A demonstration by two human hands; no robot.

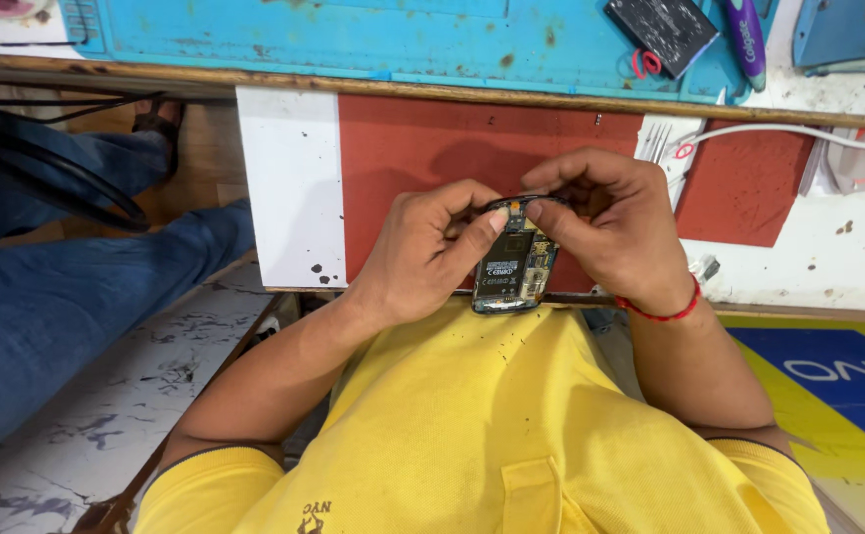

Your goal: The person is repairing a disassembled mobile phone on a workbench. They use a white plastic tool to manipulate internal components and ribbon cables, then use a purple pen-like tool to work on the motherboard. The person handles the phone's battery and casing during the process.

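Head view: the left hand (430,259) curls around a small dark mobile phone with its back cover off (513,265), thumb pressed on the upper edge at twelve o'clock. The right hand (605,229), with a red thread band (662,311) at its wrist, pinches the same top edge from two o'clock, fingers bent close together. The phone sits between both hands above the yellow shirt (472,425), over the red mat (422,148). A white rectangular label shows inside the phone. At five o'clock lies a yellow and blue printed sheet (828,381); at one o'clock, a black rectangular pad (662,30).
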